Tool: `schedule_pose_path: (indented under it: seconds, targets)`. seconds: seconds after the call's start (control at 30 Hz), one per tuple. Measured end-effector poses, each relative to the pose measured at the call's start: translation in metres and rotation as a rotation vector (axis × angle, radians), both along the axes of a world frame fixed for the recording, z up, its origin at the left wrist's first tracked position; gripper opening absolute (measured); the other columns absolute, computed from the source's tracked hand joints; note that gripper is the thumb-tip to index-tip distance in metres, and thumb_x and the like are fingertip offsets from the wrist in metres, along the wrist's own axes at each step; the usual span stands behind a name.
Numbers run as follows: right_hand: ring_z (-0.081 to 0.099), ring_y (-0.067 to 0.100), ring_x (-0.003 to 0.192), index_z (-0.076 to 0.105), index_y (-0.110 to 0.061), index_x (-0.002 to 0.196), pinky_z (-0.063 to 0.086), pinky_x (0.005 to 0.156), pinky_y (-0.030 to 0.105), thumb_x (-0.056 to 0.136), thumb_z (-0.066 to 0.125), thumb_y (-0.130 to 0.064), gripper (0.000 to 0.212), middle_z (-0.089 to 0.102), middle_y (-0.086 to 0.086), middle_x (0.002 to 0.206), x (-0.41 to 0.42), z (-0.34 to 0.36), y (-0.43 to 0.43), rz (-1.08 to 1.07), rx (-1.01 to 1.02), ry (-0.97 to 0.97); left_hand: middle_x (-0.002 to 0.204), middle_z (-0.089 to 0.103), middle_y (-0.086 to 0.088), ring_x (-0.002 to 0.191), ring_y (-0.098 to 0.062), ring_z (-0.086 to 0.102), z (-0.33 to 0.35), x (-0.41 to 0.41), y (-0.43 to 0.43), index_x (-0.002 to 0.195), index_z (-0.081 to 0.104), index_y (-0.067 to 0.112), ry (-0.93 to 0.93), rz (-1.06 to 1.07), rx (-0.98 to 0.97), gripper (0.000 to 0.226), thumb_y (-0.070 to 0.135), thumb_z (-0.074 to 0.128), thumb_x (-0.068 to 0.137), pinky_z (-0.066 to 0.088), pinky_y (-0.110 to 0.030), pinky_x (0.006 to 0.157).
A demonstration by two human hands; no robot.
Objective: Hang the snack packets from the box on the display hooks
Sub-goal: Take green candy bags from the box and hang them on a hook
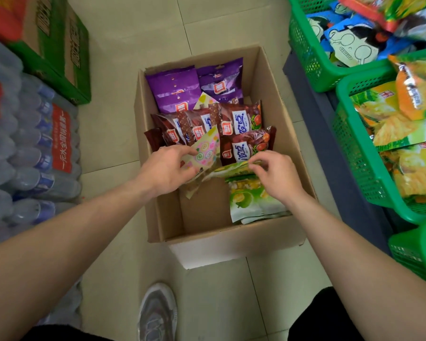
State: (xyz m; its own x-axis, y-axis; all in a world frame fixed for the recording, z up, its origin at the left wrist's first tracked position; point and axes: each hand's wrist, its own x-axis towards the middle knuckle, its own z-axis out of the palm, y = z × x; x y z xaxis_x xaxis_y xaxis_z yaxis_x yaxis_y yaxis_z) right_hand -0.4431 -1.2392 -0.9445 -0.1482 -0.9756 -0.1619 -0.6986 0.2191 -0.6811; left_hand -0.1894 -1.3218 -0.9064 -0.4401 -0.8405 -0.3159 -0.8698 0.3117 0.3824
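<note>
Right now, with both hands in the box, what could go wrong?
The left hand holds the pastel packet by its edge only, so it may slip. The right hand pinches a green packet lying on others; pulling could drag those along. Brown packets lean close and might topple.

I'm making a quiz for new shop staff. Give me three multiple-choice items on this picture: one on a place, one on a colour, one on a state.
1. Where in the cardboard box do the purple packets lie? A) far end B) near end C) outside it
2. What colour are the baskets at the right? A) red B) green C) white
3. What is the left hand doing? A) hanging idle B) gripping the pastel swirl packet C) lying flat
Answers: 1 A, they sit farthest from the person; 2 B, their mesh walls are green; 3 B, its fingers curl round that packet.
</note>
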Motion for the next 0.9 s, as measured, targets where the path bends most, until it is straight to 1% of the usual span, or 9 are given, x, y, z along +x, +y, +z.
schedule_pose_path:
  seconds: [0.07,0.2,0.33,0.47,0.53,0.6,0.73,0.8,0.9]
  targets:
    - [0.066,0.015,0.090,0.073,-0.027,0.098,0.054,0.087,0.038,0.090,0.069,-0.028,0.009,0.072,-0.009,0.095,0.004,0.006,-0.008,0.035,-0.040,0.051,0.137,0.054,0.005,0.121,-0.016,0.052,0.002,-0.007,0.000,0.132,0.054,0.028,0.011,-0.003,0.017,0.060,0.058,0.064,0.081,0.046,-0.036,0.097]
    - [0.068,0.011,0.080,0.073,-0.026,0.099,0.056,0.083,0.037,0.090,0.069,-0.032,0.012,0.070,-0.014,0.082,0.010,0.015,-0.022,-0.013,-0.069,-0.049,0.129,0.058,0.006,0.116,-0.015,0.053,0.003,-0.029,0.005,0.130,0.055,0.029,0.054,-0.059,0.031,0.074,0.070,0.066,0.070,0.046,-0.037,0.094]
    - [0.067,0.005,0.080,0.074,-0.027,0.099,0.057,0.082,0.038,0.089,0.071,-0.029,0.011,0.072,-0.015,0.086,0.014,0.020,-0.027,-0.007,-0.091,-0.142,0.099,0.068,0.005,0.095,-0.020,0.062,0.003,-0.044,0.007,0.107,0.067,0.028,0.034,-0.159,-0.143,0.024,0.038,0.069,0.085,0.052,-0.041,0.084]
    - [0.066,-0.002,0.090,0.060,-0.032,0.129,0.056,0.081,0.024,0.090,0.071,-0.023,0.042,0.064,-0.014,0.119,-0.005,0.025,-0.003,-0.109,-0.058,-0.229,0.101,0.072,-0.001,0.097,-0.024,0.064,0.005,-0.040,0.002,0.113,0.069,0.020,0.054,-0.130,-0.171,0.026,0.024,0.069,0.088,0.053,-0.037,0.084]
    - [0.065,0.000,0.096,0.057,-0.029,0.133,0.055,0.087,0.027,0.092,0.067,-0.026,0.042,0.064,-0.012,0.121,-0.020,0.027,0.017,-0.057,0.012,-0.183,0.104,0.072,-0.003,0.101,-0.025,0.064,0.005,-0.034,-0.002,0.115,0.069,0.018,0.038,-0.111,-0.165,0.028,0.024,0.070,0.087,0.053,-0.037,0.086]
    - [0.063,0.006,0.106,0.060,-0.027,0.131,0.051,0.097,0.036,0.093,0.064,-0.035,0.038,0.065,-0.010,0.123,-0.032,0.024,0.039,0.120,0.158,-0.097,0.109,0.071,-0.005,0.105,-0.027,0.063,0.005,-0.030,-0.005,0.116,0.069,0.017,0.024,-0.076,-0.163,0.032,0.027,0.072,0.086,0.052,-0.036,0.089]
    - [0.054,0.016,0.126,0.053,-0.035,0.137,0.044,0.103,0.038,0.084,0.041,-0.078,0.070,0.057,-0.007,0.139,-0.037,0.021,0.071,0.464,0.507,0.232,0.115,0.070,-0.007,0.110,-0.028,0.062,0.002,-0.023,-0.005,0.118,0.068,0.016,0.024,-0.043,-0.153,0.038,0.027,0.075,0.083,0.050,-0.036,0.093]
    - [0.058,0.019,0.120,0.053,-0.038,0.136,0.047,0.096,0.036,0.083,0.042,-0.079,0.068,0.065,-0.009,0.127,-0.035,0.022,0.074,0.542,0.543,0.359,0.112,0.071,-0.009,0.108,-0.031,0.062,0.001,-0.022,-0.005,0.117,0.069,0.016,0.015,-0.037,-0.152,0.037,0.027,0.076,0.082,0.050,-0.040,0.092]
    - [0.061,0.019,0.114,0.059,-0.040,0.129,0.046,0.093,0.035,0.088,0.056,-0.065,0.048,0.069,-0.010,0.119,-0.033,0.021,0.075,0.549,0.446,0.392,0.111,0.071,-0.011,0.106,-0.032,0.062,0.002,-0.020,-0.005,0.116,0.070,0.015,0.012,0.000,-0.153,0.037,0.026,0.076,0.082,0.051,-0.042,0.092]
